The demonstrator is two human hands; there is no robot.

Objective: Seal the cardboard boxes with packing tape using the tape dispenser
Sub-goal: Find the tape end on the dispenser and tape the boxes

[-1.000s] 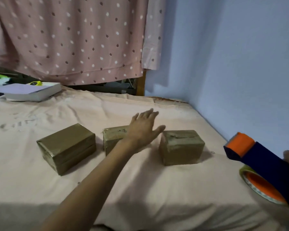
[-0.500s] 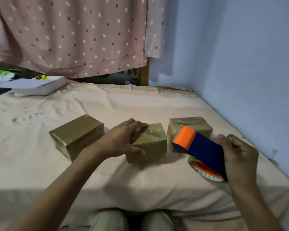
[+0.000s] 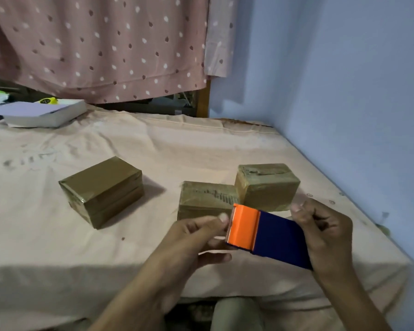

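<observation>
Both hands, left hand [image 3: 196, 237] and right hand [image 3: 325, 232], hold unlabelled tape dispenser [image 3: 268, 235].

The handheld plastic tape dispenser [image 3: 270, 237] is two-toned — a bright orange front end and a deep navy-blue body. The three tape-wrapped cardboard boxes are a dull olive-brown with a faint sheen: the left rectangular box [image 3: 103, 191], the middle box [image 3: 204, 199] with a band of fine dark ridges across its top, and the right box [image 3: 267, 186]. The wrinkled bed sheet [image 3: 81, 235] is pale peach with a few grey smudges. The hanging fabric curtain [image 3: 101, 46] is dusty pink — dotted in white and dark brown. The painted wall [image 3: 344, 80] is light blue. The thick book [image 3: 43, 113] has a lavender cover and white page edges.
</observation>
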